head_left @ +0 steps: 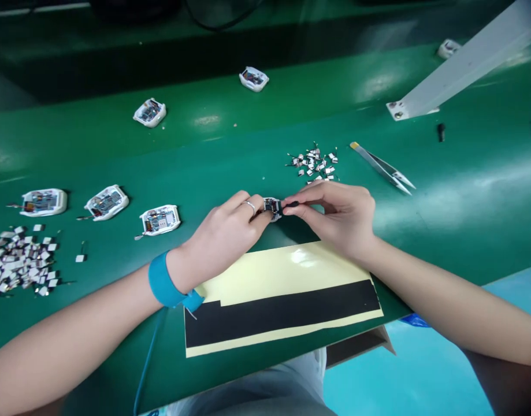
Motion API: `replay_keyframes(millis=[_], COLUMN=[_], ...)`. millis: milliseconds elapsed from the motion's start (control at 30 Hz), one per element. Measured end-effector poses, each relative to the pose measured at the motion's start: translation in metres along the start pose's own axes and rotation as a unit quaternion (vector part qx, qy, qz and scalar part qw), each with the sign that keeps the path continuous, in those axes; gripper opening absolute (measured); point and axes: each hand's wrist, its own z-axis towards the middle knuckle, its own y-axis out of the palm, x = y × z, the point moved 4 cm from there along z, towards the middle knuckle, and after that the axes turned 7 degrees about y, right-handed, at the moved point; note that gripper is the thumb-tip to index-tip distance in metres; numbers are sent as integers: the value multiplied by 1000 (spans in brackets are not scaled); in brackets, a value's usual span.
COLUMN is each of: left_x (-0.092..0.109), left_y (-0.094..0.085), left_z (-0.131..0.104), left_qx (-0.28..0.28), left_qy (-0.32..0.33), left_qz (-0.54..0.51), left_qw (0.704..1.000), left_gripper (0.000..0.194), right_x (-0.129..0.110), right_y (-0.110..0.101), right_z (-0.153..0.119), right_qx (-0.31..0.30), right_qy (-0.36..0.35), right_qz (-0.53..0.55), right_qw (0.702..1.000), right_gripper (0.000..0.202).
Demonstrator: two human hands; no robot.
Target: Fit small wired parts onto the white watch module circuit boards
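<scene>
Bench: green, glossy top (230, 164); cream-and-black sheet (291, 268) lies near its front edge and serves as landmark.
Open casing (273, 210): just beyond the sheet's far edge, board exposed, between the two hands.
Left hand (230, 231): fingers closed on the casing's left side.
Right hand (345, 216): thumb and forefinger pinched together on a small dark piece (293, 204) at the casing's right side; whether it touches the board, cannot tell.
Handling, my judgement: brace the casing by its rim, spare the board any pressure; light pinch on the dark piece, wrists low and steady, fingertips out of the line of sight.
Casing facing: open side up, toward the camera; which end is top, cannot tell.
Long axis: visible part seems to run away from the person, toward the bench's far side; left edge under fingers, so tentative.
Loose small parts (316, 163): beyond the sheet, past the casing, slightly right.
Tweezers (380, 166): beyond the sheet and to its right, tips toward the person, untouched.
Three similar casings (160, 220): left of the sheet and beyond it, in a loose row.
</scene>
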Motion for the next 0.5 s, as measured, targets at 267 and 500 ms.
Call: replay_keyframes(millis=[267,500], left_x=[1,1], left_y=[0,2], left_z=[0,-1], left_qx=[1,3], left_qy=[9,1], left_qz=[1,11], left_qw=[1000,1000], left_gripper=[24,21], right_x=[-5,-1], right_y=[7,11], right_z=[-3,-5], right_qx=[9,24], right_qy=[-89,-112], right_qz=[-77,-73], right_qw=[993,991], right_gripper=[7,13])
